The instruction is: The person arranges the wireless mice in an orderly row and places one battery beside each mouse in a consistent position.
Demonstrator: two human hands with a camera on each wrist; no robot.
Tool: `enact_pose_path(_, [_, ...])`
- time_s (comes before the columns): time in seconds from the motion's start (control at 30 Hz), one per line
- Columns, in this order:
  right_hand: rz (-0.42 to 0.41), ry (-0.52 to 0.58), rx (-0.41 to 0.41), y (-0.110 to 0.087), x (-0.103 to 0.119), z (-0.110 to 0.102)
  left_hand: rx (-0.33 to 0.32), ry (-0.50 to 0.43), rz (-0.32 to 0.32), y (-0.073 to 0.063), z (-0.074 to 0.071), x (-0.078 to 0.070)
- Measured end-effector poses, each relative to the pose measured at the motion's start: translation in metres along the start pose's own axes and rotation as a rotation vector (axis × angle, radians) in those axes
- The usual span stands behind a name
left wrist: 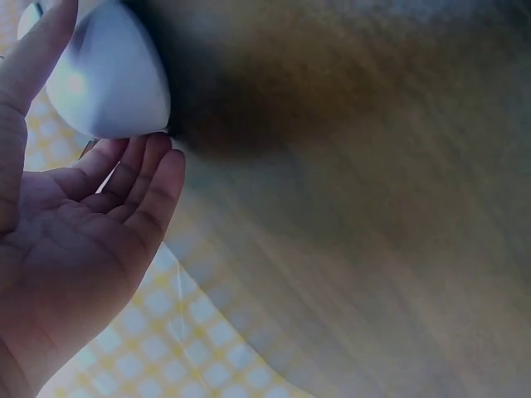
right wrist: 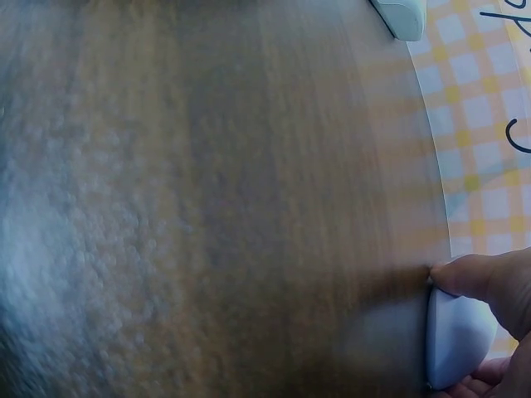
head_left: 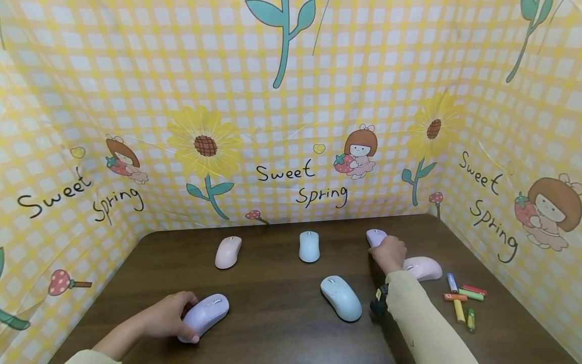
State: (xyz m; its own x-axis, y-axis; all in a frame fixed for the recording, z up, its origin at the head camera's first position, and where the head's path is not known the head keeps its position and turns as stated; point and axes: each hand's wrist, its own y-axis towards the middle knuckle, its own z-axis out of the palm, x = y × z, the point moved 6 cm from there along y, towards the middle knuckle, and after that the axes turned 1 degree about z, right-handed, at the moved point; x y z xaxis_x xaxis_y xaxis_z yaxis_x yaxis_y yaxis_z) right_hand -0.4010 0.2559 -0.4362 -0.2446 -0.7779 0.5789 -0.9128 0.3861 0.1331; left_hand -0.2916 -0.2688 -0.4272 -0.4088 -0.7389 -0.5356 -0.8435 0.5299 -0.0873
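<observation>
At the front left of the dark wooden table, my left hand (head_left: 169,316) holds a lavender computer mouse (head_left: 210,312) by its sides. Thumb and fingers lie on opposite sides of that mouse (left wrist: 116,79) in the left wrist view. My right hand (head_left: 390,254) reaches to the back right and grips a second lavender mouse (head_left: 376,235), partly hidden behind it. The right wrist view has the thumb on one side of this mouse (right wrist: 458,342) and fingers on the other. A pink mouse (head_left: 427,268) lies beside the right wrist, partly covered by the sleeve.
Another pink mouse (head_left: 228,252) and a light blue mouse (head_left: 309,246) stand along the back. A larger-looking light blue mouse (head_left: 341,298) lies front centre-right. Several coloured batteries (head_left: 459,311) are scattered at the right. Yellow checked cloth (head_left: 282,111) walls the table on three sides.
</observation>
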Motion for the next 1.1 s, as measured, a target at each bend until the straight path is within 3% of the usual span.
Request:
enact_pose_path(0.57, [-0.006,0.008,-0.003,-0.002,-0.001,0.001,-0.042,0.035,-0.008,-0.005,0.006,0.003])
enact_pose_path(1.1, [0.007,0.015,0.0,-0.003,0.001,-0.001,-0.155,0.039,-0.126,-0.007,0.011,0.002])
